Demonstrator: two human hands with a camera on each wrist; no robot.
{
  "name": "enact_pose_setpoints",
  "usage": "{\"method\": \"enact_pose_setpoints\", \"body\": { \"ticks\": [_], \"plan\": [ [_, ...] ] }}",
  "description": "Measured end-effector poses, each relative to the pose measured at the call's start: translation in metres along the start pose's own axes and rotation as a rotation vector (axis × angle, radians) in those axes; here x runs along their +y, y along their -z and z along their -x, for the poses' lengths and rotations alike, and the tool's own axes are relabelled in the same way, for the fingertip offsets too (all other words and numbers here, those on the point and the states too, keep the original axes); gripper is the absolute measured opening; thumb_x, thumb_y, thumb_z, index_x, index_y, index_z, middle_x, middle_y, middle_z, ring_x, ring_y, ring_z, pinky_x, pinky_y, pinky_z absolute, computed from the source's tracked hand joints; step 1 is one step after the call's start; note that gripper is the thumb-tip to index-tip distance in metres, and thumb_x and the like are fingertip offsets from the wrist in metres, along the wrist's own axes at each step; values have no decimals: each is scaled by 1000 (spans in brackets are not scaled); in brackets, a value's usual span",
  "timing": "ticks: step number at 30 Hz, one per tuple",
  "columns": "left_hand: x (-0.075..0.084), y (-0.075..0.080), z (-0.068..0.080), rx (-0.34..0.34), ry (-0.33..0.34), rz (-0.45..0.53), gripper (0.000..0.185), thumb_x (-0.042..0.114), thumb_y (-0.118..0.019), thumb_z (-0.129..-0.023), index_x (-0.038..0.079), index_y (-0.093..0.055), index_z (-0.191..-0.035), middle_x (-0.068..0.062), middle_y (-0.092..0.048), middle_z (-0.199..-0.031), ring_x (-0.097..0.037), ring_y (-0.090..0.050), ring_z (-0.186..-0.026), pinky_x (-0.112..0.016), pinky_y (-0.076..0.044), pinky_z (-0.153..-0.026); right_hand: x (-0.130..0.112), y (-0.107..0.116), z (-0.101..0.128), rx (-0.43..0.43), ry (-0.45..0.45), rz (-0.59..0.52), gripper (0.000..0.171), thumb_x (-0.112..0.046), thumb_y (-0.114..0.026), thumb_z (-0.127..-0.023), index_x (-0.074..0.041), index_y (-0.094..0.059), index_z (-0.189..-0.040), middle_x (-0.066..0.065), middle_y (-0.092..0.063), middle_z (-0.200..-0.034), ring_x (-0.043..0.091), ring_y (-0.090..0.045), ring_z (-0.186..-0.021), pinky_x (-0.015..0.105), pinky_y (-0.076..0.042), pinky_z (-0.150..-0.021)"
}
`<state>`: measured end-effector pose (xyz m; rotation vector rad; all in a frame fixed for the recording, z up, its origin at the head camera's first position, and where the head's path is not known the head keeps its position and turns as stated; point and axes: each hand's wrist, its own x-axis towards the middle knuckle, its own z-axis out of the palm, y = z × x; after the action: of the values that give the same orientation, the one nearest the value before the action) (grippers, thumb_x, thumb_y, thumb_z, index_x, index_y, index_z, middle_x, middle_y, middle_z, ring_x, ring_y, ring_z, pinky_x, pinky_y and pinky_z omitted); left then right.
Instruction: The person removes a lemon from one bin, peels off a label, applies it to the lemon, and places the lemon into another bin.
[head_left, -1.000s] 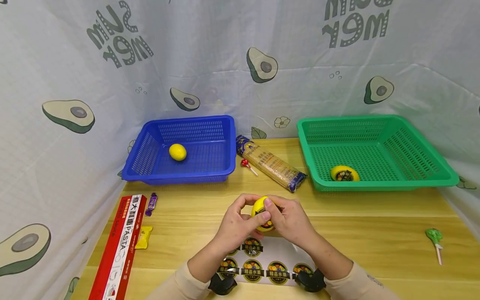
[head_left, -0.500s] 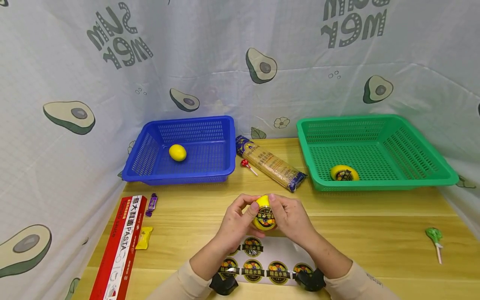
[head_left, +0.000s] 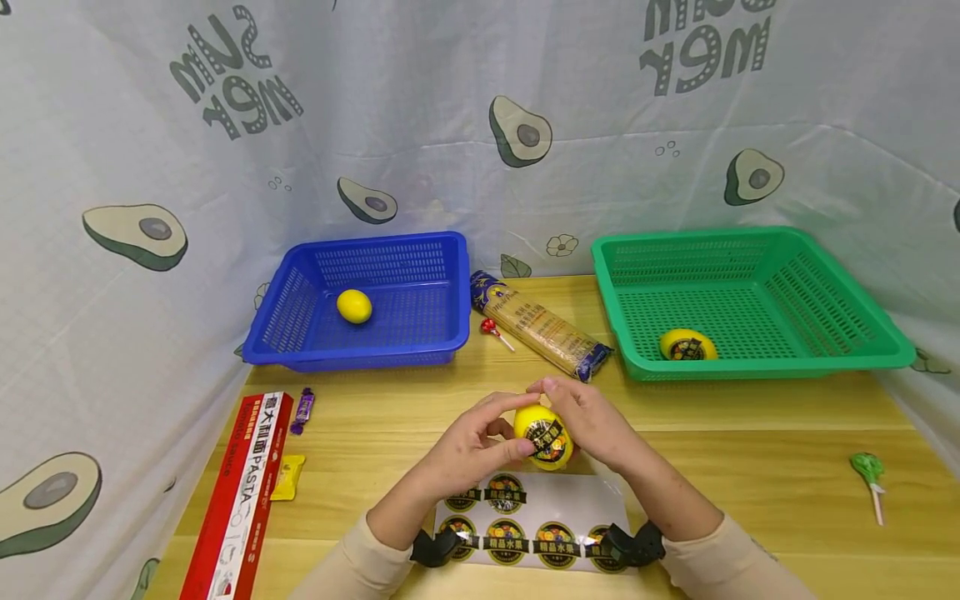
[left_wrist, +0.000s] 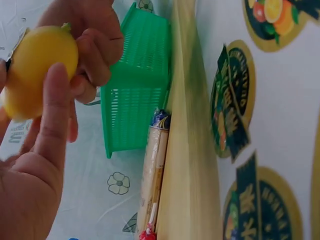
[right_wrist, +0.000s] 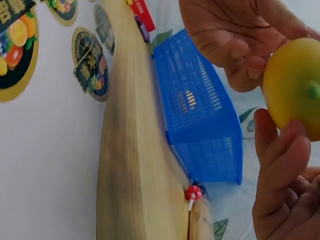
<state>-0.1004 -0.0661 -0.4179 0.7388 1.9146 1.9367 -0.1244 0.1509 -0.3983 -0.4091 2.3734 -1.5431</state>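
Observation:
A yellow lemon (head_left: 531, 416) with a round black fruit sticker (head_left: 551, 442) on its near side is held between both hands, above the table. My left hand (head_left: 472, 446) pinches it from the left, thumb at the sticker's edge. From the right, my right hand (head_left: 600, 427) holds it, fingers partly hidden behind it. The right wrist view shows the lemon's green stem end (right_wrist: 313, 90), with my right fingertips against the skin. Below the hands lies a white sheet (head_left: 577, 497) with several of the same round stickers (head_left: 506, 542).
Another lemon (head_left: 354, 307) sits in a blue basket (head_left: 352, 358); a stickered lemon (head_left: 678, 343) lies in a green basket (head_left: 765, 371). Spaghetti (head_left: 540, 327) and a red lollipop (head_left: 489, 327) lie between them. Left: pasta box (head_left: 238, 492), wrapped candies (head_left: 303, 411). Right: green lollipop (head_left: 868, 471).
The lemon has turned in the hands and shifted slightly right, tilting its sticker. The right thumb has moved off the sticker to the top, and the left fingers now reach over the lemon.

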Motion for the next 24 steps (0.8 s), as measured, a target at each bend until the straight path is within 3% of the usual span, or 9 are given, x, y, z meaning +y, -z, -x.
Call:
{"method": "enact_pose_setpoints", "body": {
  "ticks": [4,7,10,13,17,24],
  "plan": [
    [-2,-5,-1,115,-58,112,52,8,-64,-100,1,-45,-148,-19,-39,-135,-25,-70,-95,-49,-62,-81,-4,-3,1,-4,-6,-70,64,-44,-22,-113,6,-57,-135,12,-67,-73,18,-58,-52,36,-55,-49],
    [-4,-10,-1,178,-83,140,52,8,-63,-100,2,-45,-148,-15,-35,-133,-25,-70,-97,-47,-62,-82,-4,-13,5,42,60,-16,51,-40,-37,-111,1,-58,-131,12,-66,-77,15,-59,-56,32,-56,-51],
    [-4,-14,-1,189,-73,97,51,6,-65,-99,5,-48,-147,-18,-35,-134,-20,-69,-96,-39,-64,-82,-3,-22,7,121,103,103,38,-38,-56,-104,-7,-61,-125,9,-66,-83,11,-59,-60,27,-54,-52],
    [-4,-16,-1,194,-60,18,51,4,-69,-96,9,-53,-145,-19,-37,-134,-15,-68,-94,-29,-63,-78,-4,-26,8,194,91,183,35,-39,-65,-98,-12,-64,-120,7,-67,-89,10,-59,-64,24,-53,-53],
    [-6,-17,-1,200,-79,-56,49,2,-73,-92,9,-57,-139,-19,-44,-135,-11,-68,-89,-25,-63,-75,-3,-26,9,250,101,274,25,-37,-64,-98,-16,-67,-112,2,-65,-80,10,-56,-61,24,-50,-51],
    [-8,-19,-1,231,-127,-73,48,0,-78,-86,6,-59,-130,-20,-51,-133,-8,-68,-80,-30,-64,-71,1,-26,9,307,255,404,20,-28,-55,-102,-14,-70,-105,-6,-59,-65,-1,-46,-52,21,-42,-44]
  ]
}}
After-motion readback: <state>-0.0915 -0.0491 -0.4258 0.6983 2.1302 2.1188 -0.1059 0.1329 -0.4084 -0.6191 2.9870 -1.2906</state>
